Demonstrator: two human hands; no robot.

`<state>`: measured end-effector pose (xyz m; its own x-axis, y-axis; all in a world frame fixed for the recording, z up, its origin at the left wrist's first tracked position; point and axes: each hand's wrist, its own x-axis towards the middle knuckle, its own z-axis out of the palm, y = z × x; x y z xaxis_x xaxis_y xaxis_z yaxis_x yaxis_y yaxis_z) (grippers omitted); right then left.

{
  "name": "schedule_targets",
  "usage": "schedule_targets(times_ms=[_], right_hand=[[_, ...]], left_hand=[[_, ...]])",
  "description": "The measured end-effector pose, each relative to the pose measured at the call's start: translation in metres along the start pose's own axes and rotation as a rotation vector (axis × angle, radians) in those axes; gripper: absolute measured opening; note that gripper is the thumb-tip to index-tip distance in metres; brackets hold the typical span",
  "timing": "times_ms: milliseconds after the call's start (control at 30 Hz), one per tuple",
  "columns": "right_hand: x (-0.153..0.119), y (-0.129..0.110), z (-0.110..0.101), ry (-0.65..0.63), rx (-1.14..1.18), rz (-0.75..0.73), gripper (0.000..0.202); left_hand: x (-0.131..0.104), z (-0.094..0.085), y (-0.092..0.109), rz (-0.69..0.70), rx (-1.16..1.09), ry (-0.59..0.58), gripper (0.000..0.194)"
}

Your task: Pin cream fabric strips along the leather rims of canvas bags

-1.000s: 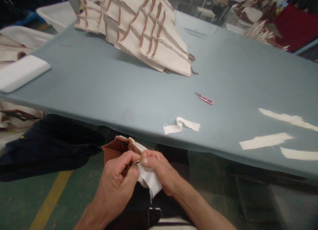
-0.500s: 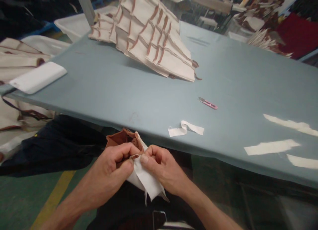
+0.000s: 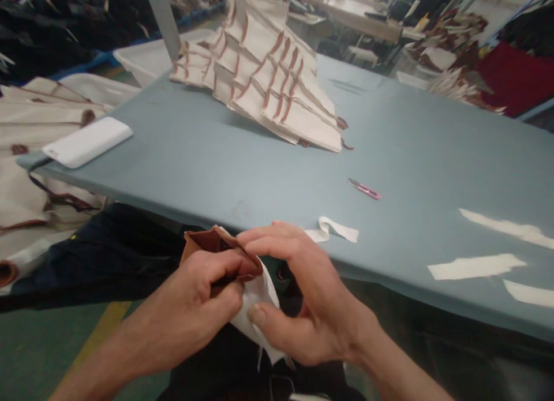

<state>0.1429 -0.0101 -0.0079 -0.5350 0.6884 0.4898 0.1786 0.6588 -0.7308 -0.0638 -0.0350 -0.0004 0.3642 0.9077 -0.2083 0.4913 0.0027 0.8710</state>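
At the table's near edge, my left hand (image 3: 201,300) pinches the brown rim of a small fabric pouch (image 3: 199,243), thumb against bent forefinger. The pouch has a brown inside and white cloth (image 3: 253,300) hanging below the rim. My right hand (image 3: 315,291) is open around its right side, thumb and fingers wide apart. Its fingertips lie at the brown edge and its thumb is by the white cloth. Part of the pouch is hidden behind both hands. Just beyond my right hand, a curled white fabric strip (image 3: 344,230) lies on the table.
Pink-handled thread snips (image 3: 364,189) lie mid-table. Several white strips (image 3: 476,267) are at the right. A stack of cream pieces with brown edging (image 3: 255,72) stands at the back. A white device (image 3: 89,142) sits at the left corner, near cream bags (image 3: 21,176).
My right hand has let go of its pinch and spread its fingers over the pouch's right side. The brown rim now shows more. My left hand keeps its pinch. The view has shifted slightly.
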Motion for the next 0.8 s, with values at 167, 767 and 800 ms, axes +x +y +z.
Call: schedule_targets(times_ms=[167,767,800], right_hand=[[0.013,0.015,-0.005,-0.213,-0.027,0.033,0.023],[0.004,0.015,0.012,-0.169,0.133,0.337,0.007],[0.003,0.015,0.014,-0.154,0.140,0.348,0.007]], left_hand=[[-0.006,-0.002,0.007,-0.025,0.023,-0.068,0.025],[-0.013,0.018,-0.014,0.272,0.320,0.288,0.018],[-0.012,0.019,-0.018,0.313,0.352,0.303,0.020]])
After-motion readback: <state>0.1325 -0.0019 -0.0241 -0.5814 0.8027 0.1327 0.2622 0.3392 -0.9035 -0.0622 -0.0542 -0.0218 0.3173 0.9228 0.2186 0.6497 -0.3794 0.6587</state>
